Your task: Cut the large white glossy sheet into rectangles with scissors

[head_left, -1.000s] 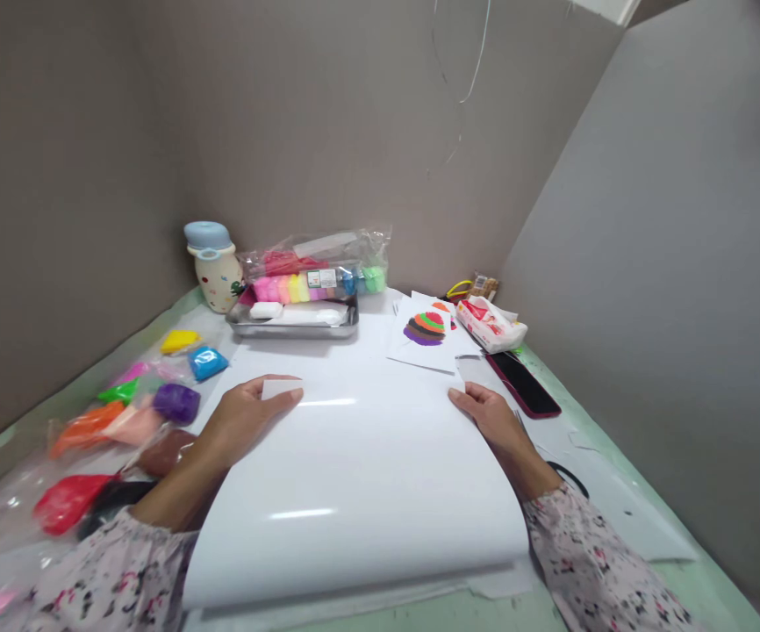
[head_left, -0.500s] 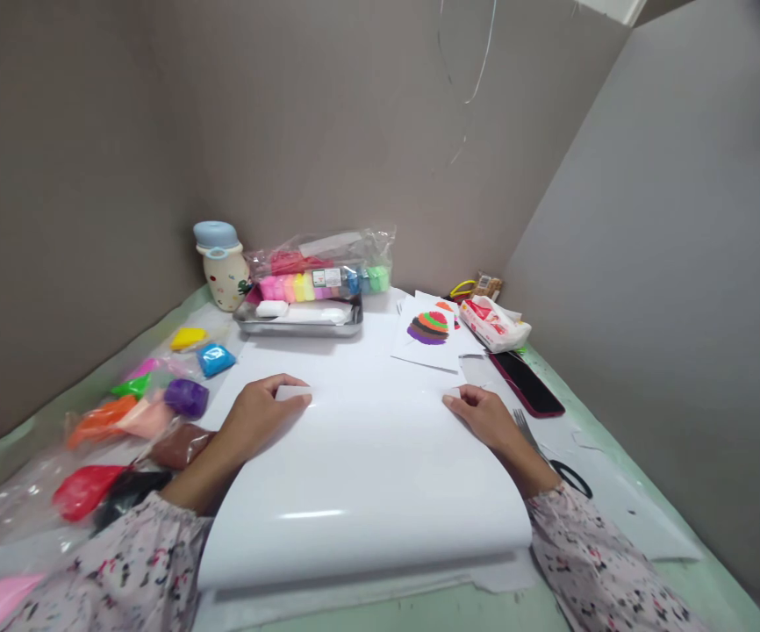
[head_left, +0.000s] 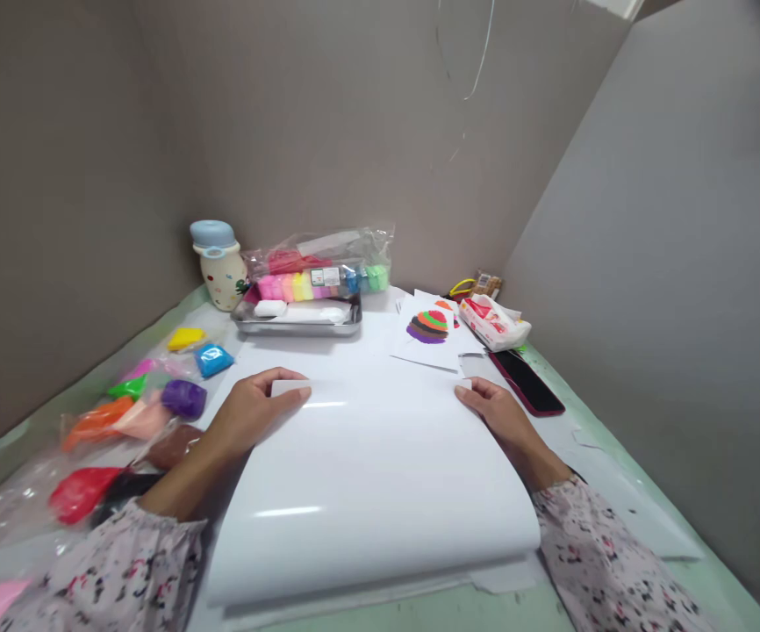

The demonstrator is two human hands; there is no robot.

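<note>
Small shift just now: my right hand (head_left: 502, 417) has moved slightly outward, its forearm now covering the fork that showed beside it. My left hand (head_left: 254, 408) pinches the opposite corner of the glossy white sheet (head_left: 380, 474); the right grips its own corner. Sheet lies before me, bowed over in a broad curl, still unflattened, so I judge the grip is being adjusted, little more. Coloured packets (head_left: 184, 399) left, phone (head_left: 528, 384) right, metal tray (head_left: 301, 329) beyond.
</note>
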